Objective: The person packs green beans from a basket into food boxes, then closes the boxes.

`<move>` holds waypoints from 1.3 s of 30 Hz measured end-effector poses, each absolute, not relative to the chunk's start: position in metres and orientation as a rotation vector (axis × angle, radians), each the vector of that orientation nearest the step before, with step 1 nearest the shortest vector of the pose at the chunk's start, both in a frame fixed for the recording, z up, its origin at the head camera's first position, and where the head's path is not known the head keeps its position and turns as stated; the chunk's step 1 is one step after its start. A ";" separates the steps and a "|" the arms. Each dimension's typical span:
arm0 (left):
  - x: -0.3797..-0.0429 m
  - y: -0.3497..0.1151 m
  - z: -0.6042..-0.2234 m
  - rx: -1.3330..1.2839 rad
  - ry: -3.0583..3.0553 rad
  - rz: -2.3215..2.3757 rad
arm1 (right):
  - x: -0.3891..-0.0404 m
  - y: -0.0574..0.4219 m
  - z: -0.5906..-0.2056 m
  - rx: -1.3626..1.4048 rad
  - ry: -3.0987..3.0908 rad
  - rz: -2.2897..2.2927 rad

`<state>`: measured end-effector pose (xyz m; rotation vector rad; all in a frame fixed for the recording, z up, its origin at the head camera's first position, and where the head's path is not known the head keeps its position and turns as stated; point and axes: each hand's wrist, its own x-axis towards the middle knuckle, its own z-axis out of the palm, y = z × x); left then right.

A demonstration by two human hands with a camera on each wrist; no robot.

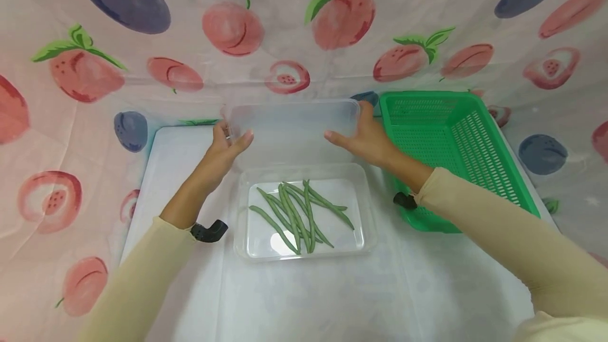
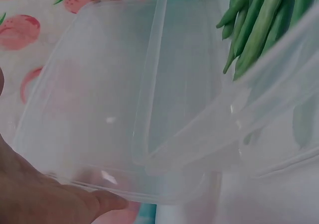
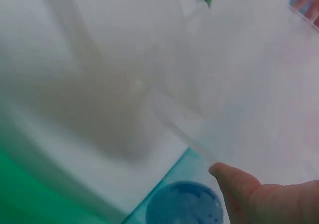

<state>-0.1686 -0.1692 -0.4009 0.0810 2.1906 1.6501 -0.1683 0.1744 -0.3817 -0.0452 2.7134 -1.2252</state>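
Observation:
A translucent plastic lid (image 1: 294, 131) stands tilted up behind a clear container, held at its two sides. My left hand (image 1: 223, 146) grips the left edge, its thumb towards the near face and the other fingers partly hidden behind. At the opposite edge, my right hand (image 1: 368, 139) holds the lid with the thumb (image 3: 239, 184) along the near side. Several long green beans (image 1: 301, 218) lie loosely crossed inside the rectangular container (image 1: 366, 210). In the left wrist view the lid (image 2: 99, 99) spreads wide beside the container wall and the beans (image 2: 264, 25).
A green perforated basket (image 1: 446, 152) stands on the right, under my right forearm. White covering lies over the table (image 1: 304, 300). Behind it hangs a fruit-printed cloth (image 1: 285, 30), close to the lid's far edge.

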 end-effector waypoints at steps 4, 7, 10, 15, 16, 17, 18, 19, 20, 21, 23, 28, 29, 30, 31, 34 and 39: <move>-0.158 -0.167 -0.403 0.108 2.156 1.703 | -0.154 0.175 -0.383 -0.082 2.711 -1.266; -0.150 -0.168 -0.405 0.149 2.131 1.752 | -0.145 0.177 -0.383 -0.099 2.712 -1.275; -0.141 -0.170 -0.407 0.223 2.084 1.839 | -0.136 0.181 -0.381 -0.090 2.677 -1.293; -0.127 -0.171 -0.407 0.381 2.030 1.953 | -0.125 0.184 -0.370 0.023 2.490 -1.512; -0.124 -0.170 -0.407 0.411 2.038 1.966 | -0.123 0.184 -0.368 0.060 2.427 -1.581; -0.122 -0.170 -0.408 0.433 2.052 1.977 | -0.122 0.183 -0.366 0.093 2.352 -1.658; -0.120 -0.169 -0.408 0.457 2.075 1.984 | -0.121 0.183 -0.364 0.135 2.280 -1.718; -0.118 -0.168 -0.408 0.490 2.097 1.996 | -0.120 0.182 -0.362 0.173 2.216 -1.755; -0.117 -0.167 -0.409 0.522 2.114 2.009 | -0.119 0.182 -0.361 0.206 2.165 -1.772; -0.116 -0.166 -0.410 0.543 2.107 2.041 | -0.118 0.181 -0.361 0.235 2.128 -1.779; -0.114 -0.164 -0.412 0.573 2.070 2.116 | -0.118 0.180 -0.361 0.292 2.084 -1.760; -0.107 -0.163 -0.417 0.566 1.931 2.284 | -0.117 0.180 -0.365 0.312 2.094 -1.549; -0.106 -0.163 -0.417 0.568 1.915 2.301 | -0.116 0.180 -0.366 0.297 2.109 -1.487; -0.105 -0.163 -0.417 0.571 1.892 2.315 | -0.116 0.181 -0.367 0.289 2.123 -1.432; -0.103 -0.164 -0.417 0.576 1.868 2.328 | -0.115 0.182 -0.367 0.283 2.144 -1.382; -0.100 -0.167 -0.417 0.582 1.768 2.366 | -0.112 0.184 -0.369 0.251 2.209 -1.290; -0.094 -0.170 -0.416 0.393 1.792 2.281 | -0.107 0.182 -0.370 0.197 2.272 -1.309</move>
